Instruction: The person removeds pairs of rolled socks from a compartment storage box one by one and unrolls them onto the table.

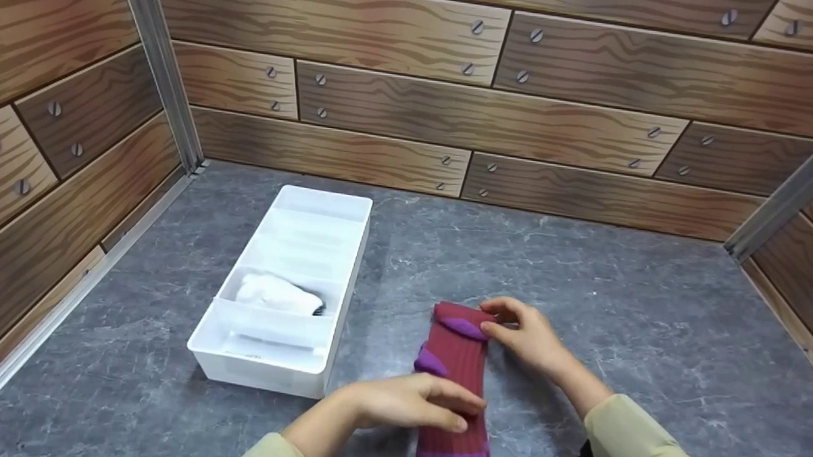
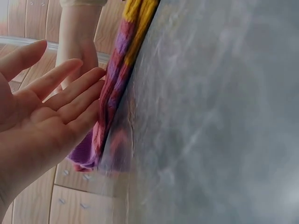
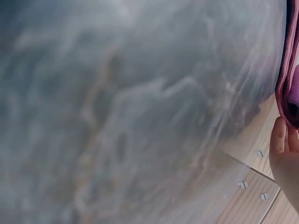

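A maroon ribbed sock (image 1: pixel 452 379) with purple patches and stripes lies lengthwise on the grey table, its far end turned over. It shows stacked layers in the left wrist view, yellow at one end; whether it is one sock or a pair I cannot tell. My left hand (image 1: pixel 417 401) rests across its middle, and the left wrist view shows that hand (image 2: pixel 51 109) with extended fingers touching the sock's side (image 2: pixel 114 79). At the far right corner, my right hand (image 1: pixel 528 334) pinches the turned-over end between thumb and fingers. The right wrist view catches only part of that hand (image 3: pixel 285 158).
Left of the sock stands a long white plastic box (image 1: pixel 327 358) with dividers. A bundled white sock-like item (image 1: pixel 276 295) with a dark edge sits in one compartment. Wood-patterned walls (image 1: pixel 384 92) with metal corner posts (image 1: pixel 165 71) enclose the grey tabletop (image 1: pixel 614 296).
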Action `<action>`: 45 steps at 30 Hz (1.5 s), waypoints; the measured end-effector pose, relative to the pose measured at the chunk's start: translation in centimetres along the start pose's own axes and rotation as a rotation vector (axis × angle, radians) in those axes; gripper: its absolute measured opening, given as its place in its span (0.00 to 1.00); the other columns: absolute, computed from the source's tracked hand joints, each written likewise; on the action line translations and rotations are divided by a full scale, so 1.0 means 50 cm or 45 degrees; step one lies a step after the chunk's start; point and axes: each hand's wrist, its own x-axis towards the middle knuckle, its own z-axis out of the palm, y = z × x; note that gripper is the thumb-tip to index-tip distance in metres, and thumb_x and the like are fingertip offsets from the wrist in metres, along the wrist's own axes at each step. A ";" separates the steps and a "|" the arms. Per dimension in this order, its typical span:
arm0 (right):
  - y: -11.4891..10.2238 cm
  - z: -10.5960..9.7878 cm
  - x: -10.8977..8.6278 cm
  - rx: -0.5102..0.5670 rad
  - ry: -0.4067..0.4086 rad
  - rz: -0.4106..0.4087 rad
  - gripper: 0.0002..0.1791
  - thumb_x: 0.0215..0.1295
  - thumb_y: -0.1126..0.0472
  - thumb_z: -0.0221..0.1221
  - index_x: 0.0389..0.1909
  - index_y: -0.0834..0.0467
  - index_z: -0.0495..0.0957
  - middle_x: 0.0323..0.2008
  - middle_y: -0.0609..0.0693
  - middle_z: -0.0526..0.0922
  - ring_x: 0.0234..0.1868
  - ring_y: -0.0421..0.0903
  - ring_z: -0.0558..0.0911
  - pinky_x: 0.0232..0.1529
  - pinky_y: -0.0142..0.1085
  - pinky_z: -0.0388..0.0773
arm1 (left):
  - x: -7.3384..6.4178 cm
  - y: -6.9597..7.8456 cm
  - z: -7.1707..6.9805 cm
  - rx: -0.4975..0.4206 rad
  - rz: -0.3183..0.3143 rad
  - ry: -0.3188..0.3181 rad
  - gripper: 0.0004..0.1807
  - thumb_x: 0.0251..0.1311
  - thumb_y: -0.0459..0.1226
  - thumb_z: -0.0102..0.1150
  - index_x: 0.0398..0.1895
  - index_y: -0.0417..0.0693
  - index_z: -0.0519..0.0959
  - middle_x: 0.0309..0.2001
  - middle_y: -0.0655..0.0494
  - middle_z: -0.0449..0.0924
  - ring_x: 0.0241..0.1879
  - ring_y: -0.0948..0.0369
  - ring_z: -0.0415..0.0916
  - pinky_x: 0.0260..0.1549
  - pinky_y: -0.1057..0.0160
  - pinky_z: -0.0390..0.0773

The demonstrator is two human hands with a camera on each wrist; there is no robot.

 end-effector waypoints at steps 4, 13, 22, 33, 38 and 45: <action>0.000 0.000 0.004 -0.057 0.018 0.001 0.12 0.62 0.64 0.62 0.45 0.64 0.80 0.42 0.56 0.83 0.45 0.54 0.81 0.49 0.47 0.75 | -0.013 0.003 0.009 0.025 -0.002 -0.045 0.21 0.64 0.36 0.56 0.61 0.45 0.74 0.57 0.55 0.77 0.55 0.65 0.72 0.53 0.71 0.67; -0.014 -0.001 0.008 -0.010 0.030 0.081 0.11 0.64 0.61 0.61 0.44 0.61 0.82 0.42 0.53 0.84 0.45 0.48 0.81 0.48 0.40 0.75 | -0.019 0.001 0.011 -0.064 0.055 0.022 0.21 0.64 0.35 0.55 0.60 0.43 0.75 0.55 0.55 0.78 0.54 0.65 0.73 0.52 0.71 0.69; -0.031 -0.016 -0.009 0.321 -0.269 -0.024 0.14 0.67 0.60 0.58 0.48 0.65 0.80 0.46 0.59 0.82 0.46 0.49 0.80 0.49 0.36 0.76 | -0.002 -0.007 -0.017 -0.161 0.095 0.201 0.20 0.63 0.35 0.55 0.59 0.45 0.76 0.52 0.53 0.79 0.49 0.64 0.74 0.50 0.65 0.72; -0.026 -0.008 0.012 0.245 -0.280 0.024 0.18 0.68 0.60 0.57 0.55 0.65 0.77 0.52 0.60 0.79 0.55 0.53 0.76 0.53 0.33 0.72 | 0.000 -0.009 -0.009 -0.096 0.058 0.087 0.21 0.64 0.34 0.54 0.61 0.42 0.74 0.56 0.49 0.77 0.56 0.60 0.73 0.53 0.68 0.70; -0.024 -0.013 0.028 0.205 -0.196 0.083 0.19 0.69 0.59 0.56 0.56 0.64 0.75 0.55 0.59 0.77 0.58 0.54 0.73 0.59 0.42 0.68 | -0.003 -0.006 0.001 -0.049 0.062 0.080 0.21 0.63 0.34 0.55 0.60 0.42 0.75 0.55 0.50 0.78 0.54 0.63 0.74 0.51 0.71 0.70; -0.022 -0.012 0.038 0.129 -0.198 0.118 0.21 0.69 0.61 0.55 0.59 0.67 0.73 0.58 0.63 0.75 0.61 0.58 0.70 0.63 0.50 0.63 | -0.022 0.006 0.032 -0.019 0.082 0.035 0.21 0.63 0.35 0.56 0.60 0.42 0.75 0.53 0.55 0.79 0.50 0.68 0.74 0.51 0.71 0.69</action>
